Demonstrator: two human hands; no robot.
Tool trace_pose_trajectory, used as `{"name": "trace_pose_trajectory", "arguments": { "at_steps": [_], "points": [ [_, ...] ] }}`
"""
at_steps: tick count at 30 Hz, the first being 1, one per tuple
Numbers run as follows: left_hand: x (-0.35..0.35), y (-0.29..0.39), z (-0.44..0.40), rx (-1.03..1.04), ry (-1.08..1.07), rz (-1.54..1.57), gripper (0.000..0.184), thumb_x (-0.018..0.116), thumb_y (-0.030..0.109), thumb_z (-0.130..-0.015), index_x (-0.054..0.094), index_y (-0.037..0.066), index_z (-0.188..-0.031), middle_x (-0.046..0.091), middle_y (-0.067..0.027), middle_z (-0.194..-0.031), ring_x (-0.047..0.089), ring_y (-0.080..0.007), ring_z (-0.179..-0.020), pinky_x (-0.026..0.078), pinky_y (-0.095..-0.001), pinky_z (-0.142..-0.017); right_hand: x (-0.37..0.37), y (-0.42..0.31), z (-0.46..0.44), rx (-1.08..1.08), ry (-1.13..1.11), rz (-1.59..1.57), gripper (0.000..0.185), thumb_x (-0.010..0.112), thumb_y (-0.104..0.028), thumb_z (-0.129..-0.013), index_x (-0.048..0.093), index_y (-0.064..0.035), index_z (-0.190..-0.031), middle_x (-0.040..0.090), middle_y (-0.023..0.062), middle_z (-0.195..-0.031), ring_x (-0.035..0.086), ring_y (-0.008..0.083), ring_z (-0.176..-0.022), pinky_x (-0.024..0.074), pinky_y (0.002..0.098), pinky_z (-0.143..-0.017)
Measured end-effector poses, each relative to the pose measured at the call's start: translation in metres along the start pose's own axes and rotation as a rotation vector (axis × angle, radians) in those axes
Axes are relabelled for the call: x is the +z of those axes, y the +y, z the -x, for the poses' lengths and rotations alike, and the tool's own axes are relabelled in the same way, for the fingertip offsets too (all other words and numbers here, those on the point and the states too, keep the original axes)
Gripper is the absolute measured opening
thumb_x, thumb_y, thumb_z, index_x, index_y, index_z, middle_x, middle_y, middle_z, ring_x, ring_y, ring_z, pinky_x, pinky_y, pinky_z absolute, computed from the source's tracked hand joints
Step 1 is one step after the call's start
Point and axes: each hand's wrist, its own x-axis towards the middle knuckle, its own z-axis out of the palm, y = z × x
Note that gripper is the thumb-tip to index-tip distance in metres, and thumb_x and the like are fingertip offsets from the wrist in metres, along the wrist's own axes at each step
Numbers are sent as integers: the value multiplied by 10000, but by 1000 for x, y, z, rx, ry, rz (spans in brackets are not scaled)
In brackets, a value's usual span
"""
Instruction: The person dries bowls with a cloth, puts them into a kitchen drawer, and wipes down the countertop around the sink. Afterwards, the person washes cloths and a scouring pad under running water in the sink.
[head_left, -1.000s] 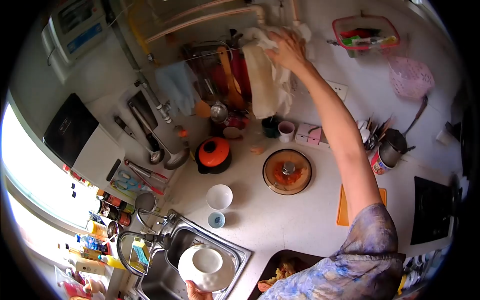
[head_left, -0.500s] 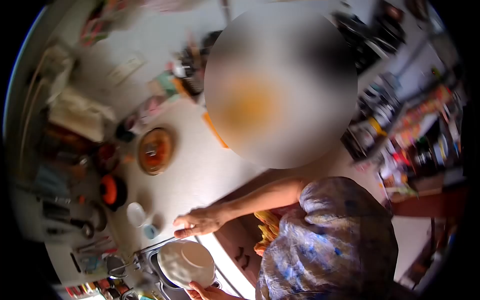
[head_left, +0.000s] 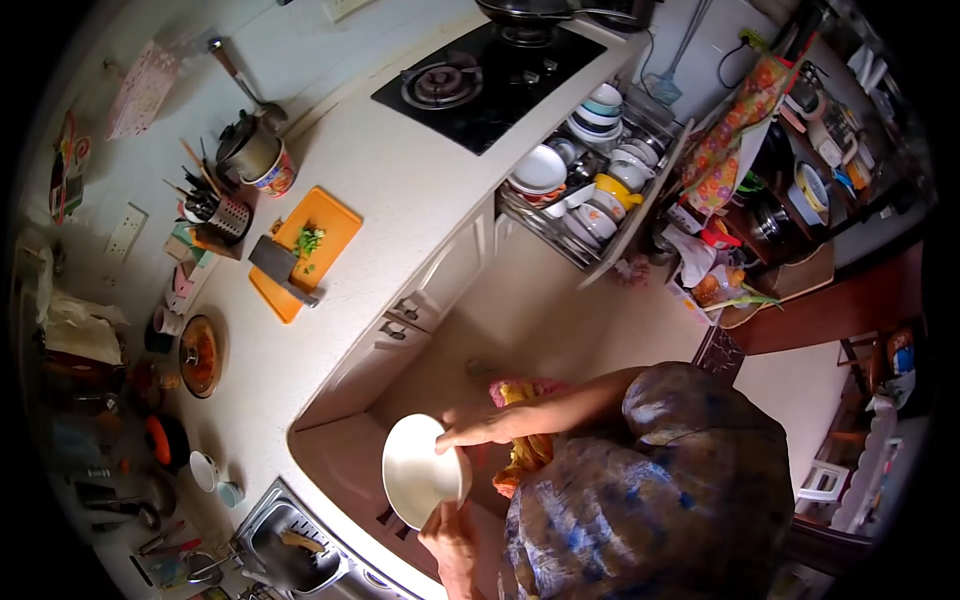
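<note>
A white bowl (head_left: 415,470) is held in front of the body, its inside toward the camera. My left hand (head_left: 450,537) grips its lower rim. At the upper right rim is my right hand (head_left: 478,430), with fingers closed on the bowl's edge. The bowl is over the floor side of the counter edge, to the right of the sink (head_left: 262,530). Farther up, an open drawer (head_left: 628,240) holds stacked bowls, plates and a yellow pot.
An orange cutting board (head_left: 342,222) with a cleaver and chopped greens lies on the counter (head_left: 400,190). Beyond are a gas stove (head_left: 480,125), a lidded dish (head_left: 200,357) and two small bowls. A crowded shelf (head_left: 800,280) stands at the right.
The view has swung right toward the stove and open drawer. My right hand has come down from the hanging cloth and taken hold of the bowl, which has moved away from the sink.
</note>
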Motion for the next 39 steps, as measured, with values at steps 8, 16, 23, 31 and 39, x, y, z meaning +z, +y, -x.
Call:
{"name": "trace_pose_trajectory", "arguments": {
  "at_steps": [8, 16, 23, 31, 39],
  "points": [
    [66, 52, -36, 431, -178, -68, 175, 553, -17, -658, 565, 31, -826, 610, -112, -748, 608, -253, -705, 492, -341, -598, -107, 74, 54, 154, 19, 85, 434, 352, -352, -853, 584, 13, -888, 625, 112, -684, 599, 173, -493, 503, 253, -411],
    [118, 144, -123, 319, -87, -143, 571, 678, 237, -704, 485, 77, -1217, 496, -112, -1236, 482, -261, -1128, 286, -449, -1016, -247, 62, 154, 99, 616, -36, 396, 350, -267, -895, 546, 75, -852, 607, 121, -653, 580, 159, -495, 479, 226, -408],
    [185, 150, -139, 25, -3, -115, 434, 628, 146, -767, 504, 56, -1173, 544, -118, -1169, 526, -264, -1059, 304, -467, -994, -424, 59, 156, -39, 1086, -160, 222, 461, -98, -809, 537, 111, -808, 564, 157, -556, 549, 205, -394, 446, 288, -304],
    [231, 201, -152, -158, 13, -155, 349, 639, 109, -734, 566, 43, -1068, 608, -109, -1038, 580, -266, -900, 356, -480, -941, -566, 62, 70, -119, 1143, -263, 180, 484, -117, -803, 506, 12, -927, 548, 123, -568, 514, 178, -362, 404, 291, -280],
    [233, 240, -150, -351, 100, -188, 324, 634, 168, -757, 576, 86, -1065, 607, -87, -1059, 578, -247, -960, 368, -478, -929, -636, 89, -13, -197, 955, -596, 272, 543, -153, -779, 459, -117, -1035, 566, 130, -800, 569, 203, -565, 483, 283, -401]
  ]
}}
